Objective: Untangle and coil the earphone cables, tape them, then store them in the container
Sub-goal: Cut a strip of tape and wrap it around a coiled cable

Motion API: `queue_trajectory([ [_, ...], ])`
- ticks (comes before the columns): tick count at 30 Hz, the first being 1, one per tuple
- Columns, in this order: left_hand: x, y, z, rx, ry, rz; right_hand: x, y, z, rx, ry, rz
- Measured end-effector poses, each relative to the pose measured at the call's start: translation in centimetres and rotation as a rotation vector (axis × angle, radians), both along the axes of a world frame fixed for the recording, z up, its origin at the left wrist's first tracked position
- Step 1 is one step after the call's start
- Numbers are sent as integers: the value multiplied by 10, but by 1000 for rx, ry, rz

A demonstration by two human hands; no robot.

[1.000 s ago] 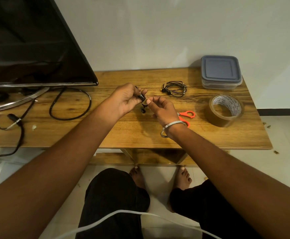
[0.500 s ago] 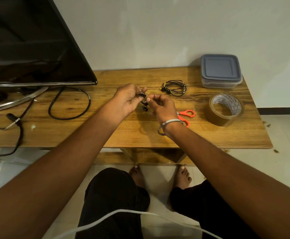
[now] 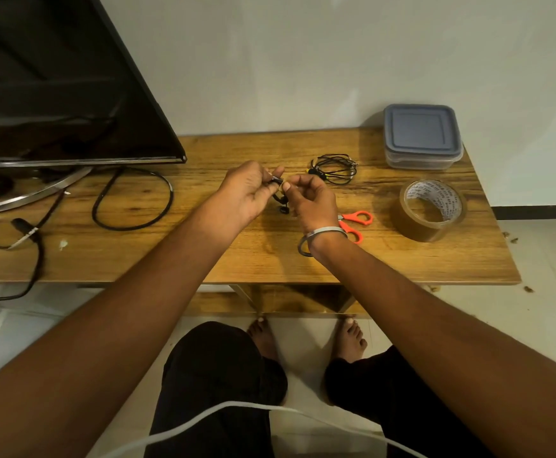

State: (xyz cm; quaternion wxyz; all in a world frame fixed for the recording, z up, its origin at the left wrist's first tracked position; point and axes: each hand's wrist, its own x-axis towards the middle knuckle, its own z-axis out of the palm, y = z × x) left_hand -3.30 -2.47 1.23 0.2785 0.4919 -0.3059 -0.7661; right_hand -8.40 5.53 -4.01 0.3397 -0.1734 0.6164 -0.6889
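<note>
A small black coiled earphone cable (image 3: 281, 201) hangs between my hands above the middle of the wooden table (image 3: 270, 259). My left hand (image 3: 248, 193) pinches the bundle at its top. My right hand (image 3: 309, 203), with a metal bangle on the wrist, pinches it from the right with curled fingers. An earbud dangles below the fingers. A second black earphone cable (image 3: 334, 168) lies in a loose coil on the table behind my right hand. The lidded plastic container (image 3: 422, 140) stands shut at the back right corner.
A roll of brown tape (image 3: 431, 209) stands at the right. Orange-handled scissors (image 3: 354, 223) lie partly under my right wrist. A television (image 3: 55, 94) fills the left, with its stand and black power cables (image 3: 131, 200) on the table.
Both hands have drawn closer together around the small cable bundle and shifted slightly away from me. The rest of the table is unchanged.
</note>
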Motion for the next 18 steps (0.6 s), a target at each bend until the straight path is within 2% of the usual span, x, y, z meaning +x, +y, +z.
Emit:
queue_trajectory([
  [6, 2, -1, -1, -10, -2, 4, -1, 1, -4, 22, -8, -47],
  [12, 2, 4, 3, -27, 5, 0, -3, -3, -9, 23, 194, -17],
  [18, 1, 4, 1, -48, -26, -21, -4, -4, -14, 47, 269, -2],
])
